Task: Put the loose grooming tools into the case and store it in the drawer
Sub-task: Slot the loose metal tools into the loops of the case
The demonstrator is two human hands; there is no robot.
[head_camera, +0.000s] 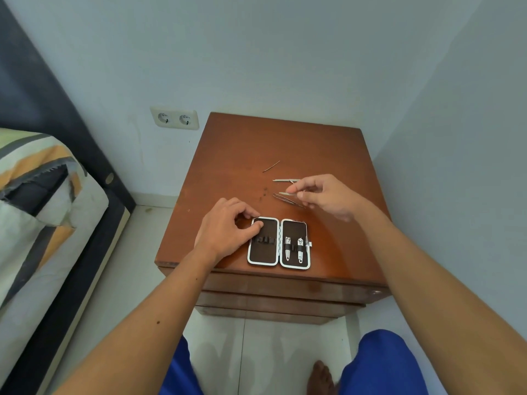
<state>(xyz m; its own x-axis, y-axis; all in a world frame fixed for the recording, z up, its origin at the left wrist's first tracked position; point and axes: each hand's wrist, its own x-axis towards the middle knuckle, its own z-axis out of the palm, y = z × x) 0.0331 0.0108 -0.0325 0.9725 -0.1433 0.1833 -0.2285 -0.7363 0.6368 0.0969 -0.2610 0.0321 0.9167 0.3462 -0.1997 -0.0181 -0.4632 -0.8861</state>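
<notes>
An open grooming case (278,243) with a white rim and dark lining lies flat near the front edge of the wooden nightstand (256,143). Its right half holds two nail clippers (293,248) under elastic loops; the left half's loops are empty. My left hand (228,228) rests on the case's upper left corner, fingers pressing the lining. My right hand (325,196) pinches a thin metal tool (285,193) just above the tabletop. Tweezers (286,199) lie below that hand's fingers, a flat metal file (283,180) behind them, and a thin curved pick (271,166) farther back.
The nightstand's closed drawer fronts (285,292) show below the top's front edge. A bed (42,209) with striped bedding stands to the left, a double wall socket (174,118) behind. My knees in blue shorts and a bare foot (320,377) are on the tiled floor.
</notes>
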